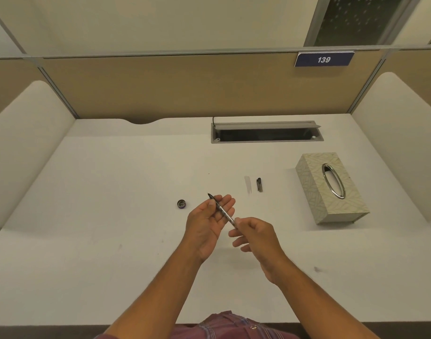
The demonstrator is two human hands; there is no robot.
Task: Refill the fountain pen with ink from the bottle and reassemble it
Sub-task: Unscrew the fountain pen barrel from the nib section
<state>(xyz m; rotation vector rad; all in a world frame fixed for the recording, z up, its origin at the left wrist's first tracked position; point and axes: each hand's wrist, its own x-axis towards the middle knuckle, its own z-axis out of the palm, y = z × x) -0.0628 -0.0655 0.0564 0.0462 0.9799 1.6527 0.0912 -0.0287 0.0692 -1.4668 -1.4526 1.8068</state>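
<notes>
The fountain pen's nib section with its converter (221,211) lies slanted across my left hand (209,221), nib pointing up and left, thumb pressing on it. My right hand (253,236) pinches the converter's rear end between thumb and fingers. A small round dark object, apparently the ink bottle or its cap (181,204), sits on the desk left of my hands. The clear pen barrel (248,184) and the black pen cap (259,184) lie side by side on the desk behind my right hand.
A patterned tissue box (331,189) stands at the right. A recessed cable tray (267,133) with its lid up sits at the back of the white desk (99,216). Padded dividers flank both sides.
</notes>
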